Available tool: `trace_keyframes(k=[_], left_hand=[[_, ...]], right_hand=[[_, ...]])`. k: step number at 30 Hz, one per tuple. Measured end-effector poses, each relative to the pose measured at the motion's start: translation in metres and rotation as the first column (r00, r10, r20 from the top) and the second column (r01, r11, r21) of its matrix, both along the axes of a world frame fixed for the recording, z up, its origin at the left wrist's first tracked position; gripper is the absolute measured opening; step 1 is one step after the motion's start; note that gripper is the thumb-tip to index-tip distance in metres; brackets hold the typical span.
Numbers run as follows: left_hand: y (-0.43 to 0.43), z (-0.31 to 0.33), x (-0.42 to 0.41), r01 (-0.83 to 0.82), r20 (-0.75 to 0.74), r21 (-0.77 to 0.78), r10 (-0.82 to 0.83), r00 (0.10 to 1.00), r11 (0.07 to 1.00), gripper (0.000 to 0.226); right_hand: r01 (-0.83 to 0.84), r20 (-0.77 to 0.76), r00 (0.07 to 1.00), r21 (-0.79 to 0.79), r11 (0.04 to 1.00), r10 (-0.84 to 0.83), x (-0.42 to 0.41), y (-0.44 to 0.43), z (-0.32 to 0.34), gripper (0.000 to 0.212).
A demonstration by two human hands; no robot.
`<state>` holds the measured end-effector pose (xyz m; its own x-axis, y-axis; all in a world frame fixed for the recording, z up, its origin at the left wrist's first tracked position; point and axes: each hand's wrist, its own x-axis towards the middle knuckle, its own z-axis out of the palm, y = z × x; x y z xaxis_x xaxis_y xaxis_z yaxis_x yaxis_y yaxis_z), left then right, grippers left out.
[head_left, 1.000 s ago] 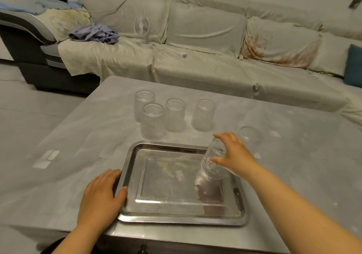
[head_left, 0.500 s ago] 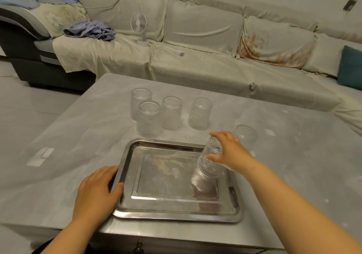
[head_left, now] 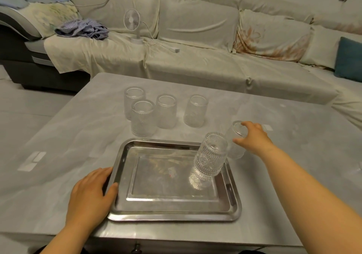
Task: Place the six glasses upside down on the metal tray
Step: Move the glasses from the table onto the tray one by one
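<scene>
The metal tray (head_left: 172, 208) lies on the grey table near its front edge. One ribbed glass (head_left: 210, 156) stands upside down on the tray's right side, free of any hand. My right hand (head_left: 252, 138) is closed over the top of another glass (head_left: 236, 150), which stands on the table just past the tray's right rear corner. My left hand (head_left: 91, 193) grips the tray's left rim with the thumb on the rim. Several more glasses stand mouth-up behind the tray, the nearest (head_left: 143, 119) close to its far left corner and another (head_left: 195, 110) further right.
The grey table (head_left: 58, 146) carries pale tape marks (head_left: 32, 160) at the left. Behind it runs a long covered sofa (head_left: 195, 61) with a small white fan (head_left: 132, 24), a striped cloth (head_left: 82, 29) and a teal cushion (head_left: 348, 59).
My right hand let go of the upside-down glass on the tray and moved back and right onto the glass beside the tray. My left hand stayed on the tray's rim.
</scene>
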<state>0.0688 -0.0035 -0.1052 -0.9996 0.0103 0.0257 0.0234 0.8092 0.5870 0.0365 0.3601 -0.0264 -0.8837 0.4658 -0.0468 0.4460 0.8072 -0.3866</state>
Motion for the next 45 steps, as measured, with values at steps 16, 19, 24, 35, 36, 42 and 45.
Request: trace_keyframes(k=[16, 19, 24, 35, 36, 42, 45], left_hand=[[0.0, -0.003, -0.001, 0.006, -0.041, 0.007, -0.005, 0.999, 1.0, 0.038], [-0.002, -0.005, -0.001, -0.003, -0.023, 0.008, 0.003, 1.0, 1.0, 0.04], [-0.005, -0.006, -0.001, 0.003, -0.009, 0.024, -0.002, 1.0, 1.0, 0.04], [-0.006, -0.006, -0.002, 0.006, -0.006, 0.058, -0.006, 1.0, 0.998, 0.039], [-0.006, -0.006, -0.002, 0.006, -0.009, 0.06, -0.006, 1.0, 0.998, 0.039], [-0.006, -0.006, -0.002, 0.005, 0.0, 0.064, -0.005, 1.0, 0.998, 0.04], [-0.006, -0.006, -0.003, 0.011, -0.004, 0.067, -0.01, 1.0, 0.998, 0.039]], right_hand=[[0.008, -0.437, 0.899, -0.051, 0.999, -0.029, -0.007, -0.005, 0.008, 0.067], [-0.088, -0.568, 0.823, -0.158, 0.983, -0.018, -0.008, -0.023, 0.03, 0.069], [-0.318, -0.61, 0.781, -0.21, 0.925, 0.13, -0.014, -0.072, 0.056, 0.071], [-0.574, -0.24, 0.813, -0.179, 0.799, 0.531, -0.009, -0.131, 0.013, 0.078], [-0.578, -0.205, 0.813, -0.181, 0.796, 0.544, -0.009, -0.132, 0.01, 0.078], [-0.608, -0.068, 0.793, -0.141, 0.782, 0.605, -0.007, -0.138, 0.004, 0.074], [-0.607, -0.018, 0.793, -0.111, 0.787, 0.609, -0.007, -0.14, 0.003, 0.073]])
